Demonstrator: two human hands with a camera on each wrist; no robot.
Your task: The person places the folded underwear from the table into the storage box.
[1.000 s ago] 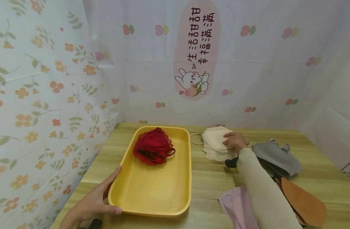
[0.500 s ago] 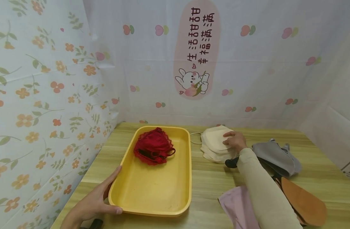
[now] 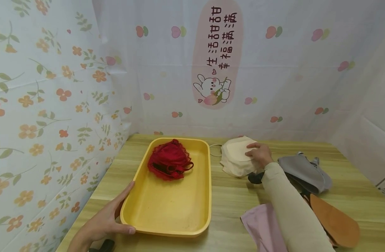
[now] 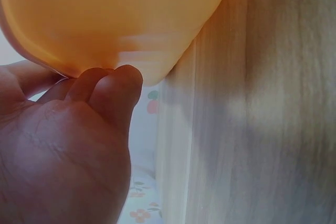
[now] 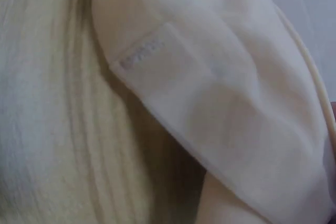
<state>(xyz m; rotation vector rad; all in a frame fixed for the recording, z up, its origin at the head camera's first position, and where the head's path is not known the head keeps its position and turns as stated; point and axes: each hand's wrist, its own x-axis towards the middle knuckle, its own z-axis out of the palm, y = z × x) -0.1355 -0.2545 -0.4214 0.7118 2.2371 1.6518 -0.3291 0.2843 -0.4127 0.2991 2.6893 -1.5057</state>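
A yellow plastic tray [image 3: 171, 213] stands left of centre in the head view, with a crumpled red lace bra [image 3: 170, 159] at its far end. My left hand [image 3: 105, 220] grips its near left corner, thumb at the front and fingers along the side. In the left wrist view the fingers [image 4: 113, 85] are bent against the tray's wall [image 4: 68, 19]. Right of the tray, my right hand [image 3: 259, 154] pinches a cream bra [image 3: 237, 154] by its right side. Up close the cream cloth [image 5: 210, 93] hangs folded above the wood, a small printed mark on it.
To the right lie a grey garment [image 3: 302, 171], a brown-orange piece [image 3: 335, 220] and a pink cloth [image 3: 263, 224], partly under the right sleeve [image 3: 293, 206]. A thin cream strap [image 3: 215, 149] reaches the tray's rim. Printed cloth walls [image 3: 167, 77] close off the back and left of the wooden table [image 3: 230, 199].
The cream bra has risen slightly in my right hand, and its lower layers have shifted. My left hand and the tray keep their place.
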